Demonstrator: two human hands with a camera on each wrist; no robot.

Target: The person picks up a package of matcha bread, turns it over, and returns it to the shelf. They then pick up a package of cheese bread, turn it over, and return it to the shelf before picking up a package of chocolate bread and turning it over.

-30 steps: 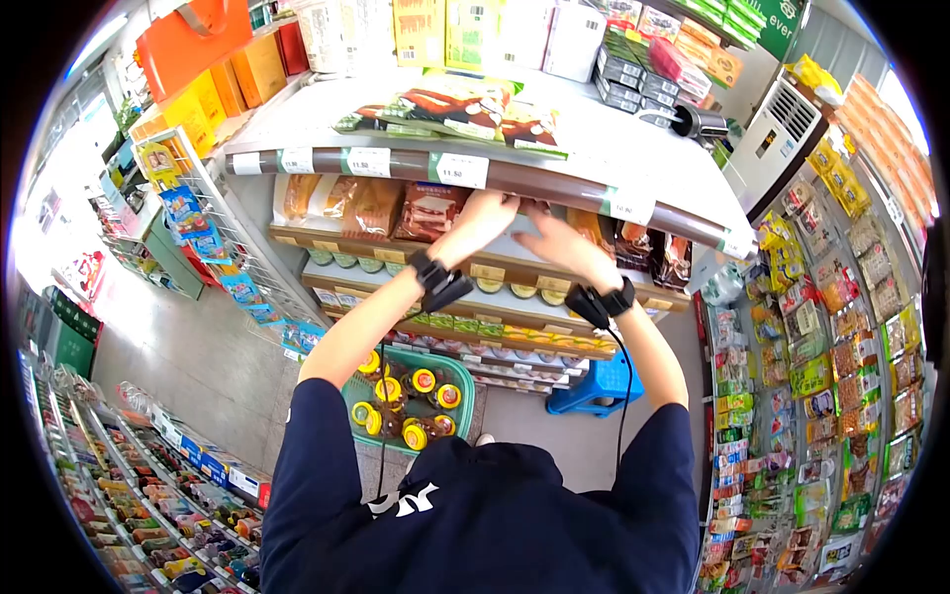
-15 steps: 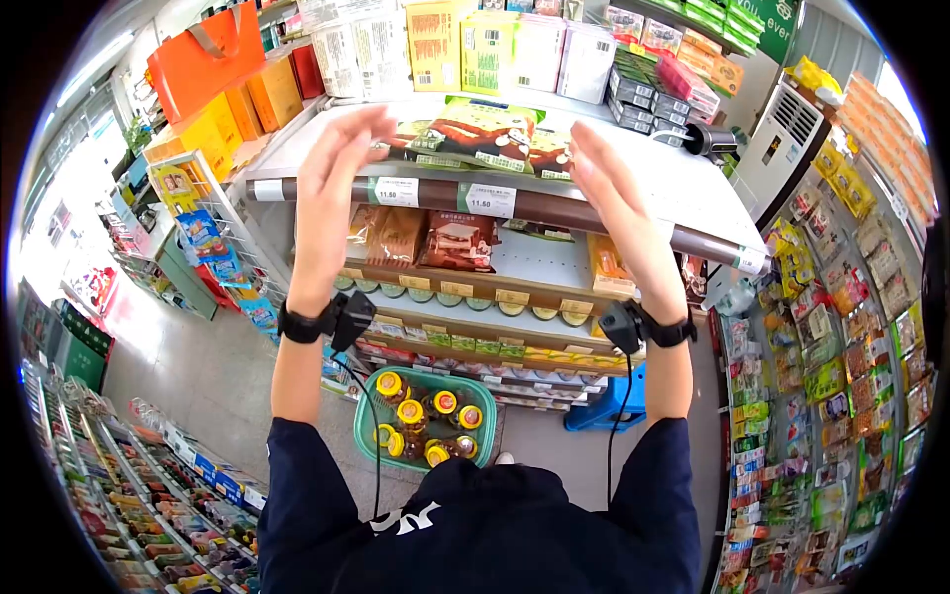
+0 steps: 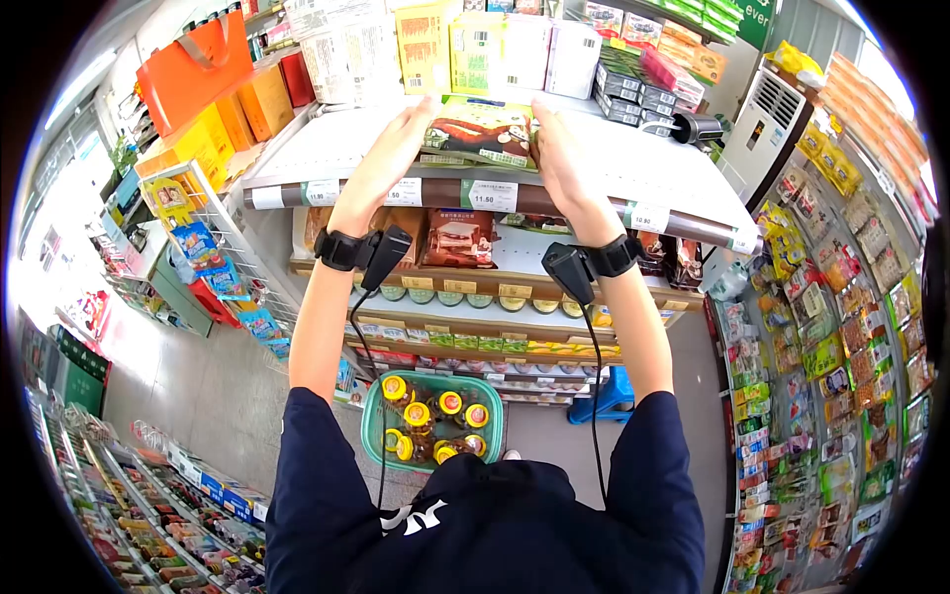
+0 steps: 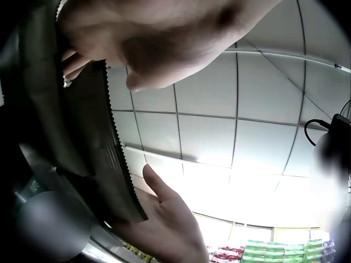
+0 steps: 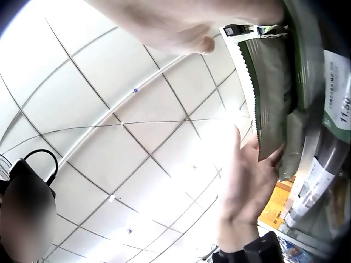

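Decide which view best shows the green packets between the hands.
The head view: the printed top of the green packets faces it. The left wrist view shows dark, serrated wrapper edges; the right wrist view, brighter ones.

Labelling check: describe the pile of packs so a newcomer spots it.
Find the white top shelf with the brown front edge. Near that edge, the green-and-brown packs lie flat between the left hand and right hand. The boxes behind them stand upright.

Basket [image 3: 370, 424] – green; bag [image 3: 203, 74] – orange
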